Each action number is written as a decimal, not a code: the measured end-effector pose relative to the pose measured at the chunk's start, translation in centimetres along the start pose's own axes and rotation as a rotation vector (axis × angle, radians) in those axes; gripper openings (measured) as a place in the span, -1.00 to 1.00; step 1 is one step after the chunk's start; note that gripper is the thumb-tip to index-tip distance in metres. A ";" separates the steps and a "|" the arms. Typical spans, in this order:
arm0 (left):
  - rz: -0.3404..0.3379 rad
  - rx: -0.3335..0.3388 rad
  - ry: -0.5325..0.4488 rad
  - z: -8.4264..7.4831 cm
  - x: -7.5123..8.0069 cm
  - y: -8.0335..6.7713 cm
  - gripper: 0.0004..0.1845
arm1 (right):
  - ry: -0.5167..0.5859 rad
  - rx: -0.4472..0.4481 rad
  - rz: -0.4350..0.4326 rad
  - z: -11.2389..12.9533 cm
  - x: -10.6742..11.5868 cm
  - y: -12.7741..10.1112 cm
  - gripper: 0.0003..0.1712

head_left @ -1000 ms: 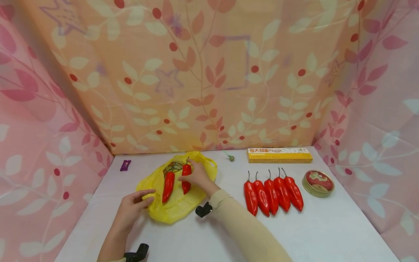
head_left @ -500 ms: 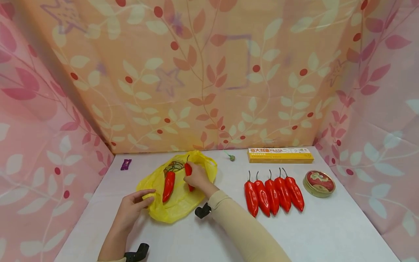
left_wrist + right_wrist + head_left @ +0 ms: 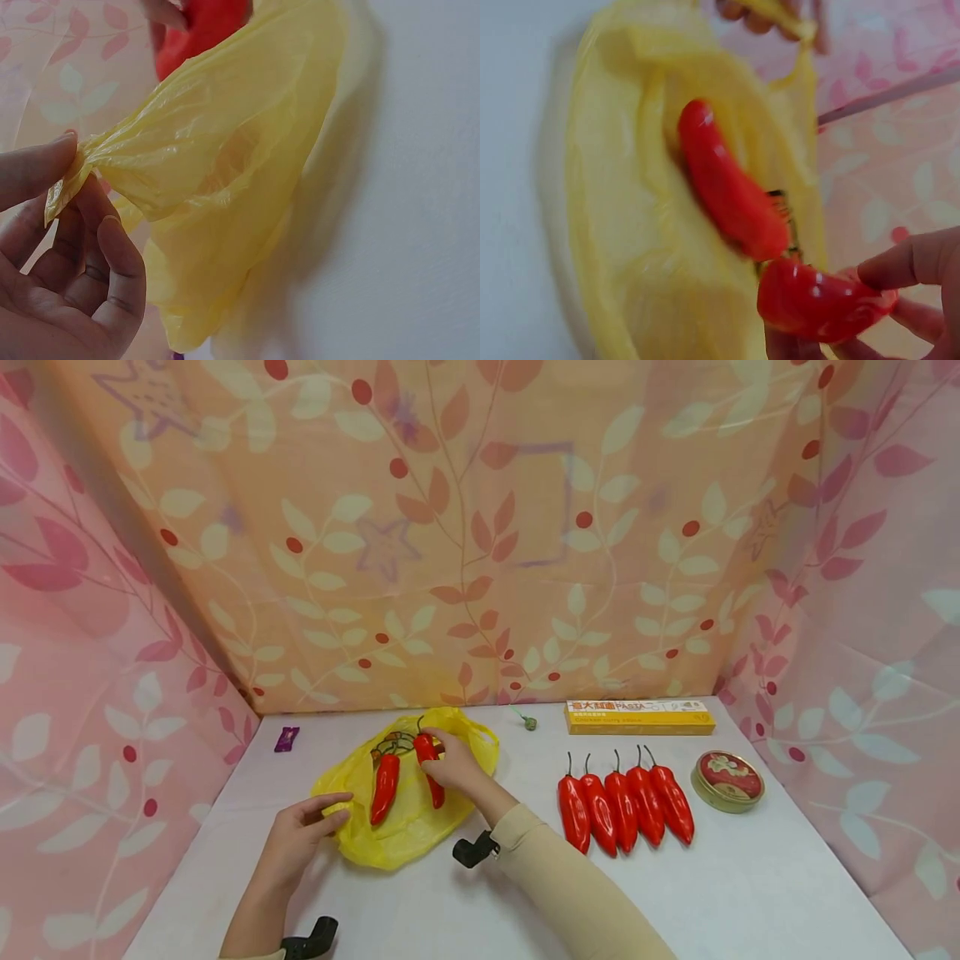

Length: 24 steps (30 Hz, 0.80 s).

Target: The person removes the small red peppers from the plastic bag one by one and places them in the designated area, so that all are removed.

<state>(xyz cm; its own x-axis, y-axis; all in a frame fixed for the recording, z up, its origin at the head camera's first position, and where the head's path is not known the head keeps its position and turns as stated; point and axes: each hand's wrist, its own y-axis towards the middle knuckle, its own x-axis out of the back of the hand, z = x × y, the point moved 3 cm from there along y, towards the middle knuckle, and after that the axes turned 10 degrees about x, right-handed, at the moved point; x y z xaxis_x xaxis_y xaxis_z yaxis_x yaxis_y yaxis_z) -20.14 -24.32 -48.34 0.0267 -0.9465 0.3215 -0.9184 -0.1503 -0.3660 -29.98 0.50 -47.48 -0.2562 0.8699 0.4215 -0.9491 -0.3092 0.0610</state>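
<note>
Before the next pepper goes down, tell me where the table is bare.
Bare: the near edge of the table, in front of the pepper row and tin; also the gap between yellow bag and row. Crowded: the bag, where the right hand holds a pepper and the left hand pinches its edge.

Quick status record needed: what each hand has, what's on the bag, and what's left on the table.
left hand: pinches edge of yellow bag
right hand: grips one red pepper over the bag
on bag: a second pepper
row on table: five peppers
nearby: round tin, pasta box, purple wrapper
</note>
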 end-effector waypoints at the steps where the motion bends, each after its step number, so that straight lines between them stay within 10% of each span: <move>1: 0.000 -0.001 -0.001 0.0 0.0 0.0 -0.59 | 0.038 0.003 0.005 0.1 0.1 -0.3 -0.28; 12: 0.003 0.013 0.001 0.1 0.4 -0.1 -0.57 | 0.367 -0.018 0.070 0.0 2.2 -3.2 -0.28; 24: 0.000 0.019 0.001 0.1 0.3 -0.2 -0.57 | 0.034 0.048 -0.082 -1.3 6.5 -7.8 -0.32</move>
<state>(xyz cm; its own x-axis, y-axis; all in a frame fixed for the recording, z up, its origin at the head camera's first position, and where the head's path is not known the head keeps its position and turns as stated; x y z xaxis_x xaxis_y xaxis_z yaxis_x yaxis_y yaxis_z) -19.92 -24.59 -48.30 0.0261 -0.9464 0.3218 -0.9109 -0.1552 -0.3825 -24.47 9.09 -46.38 -0.1845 0.9054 0.3824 -0.9576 -0.2532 0.1375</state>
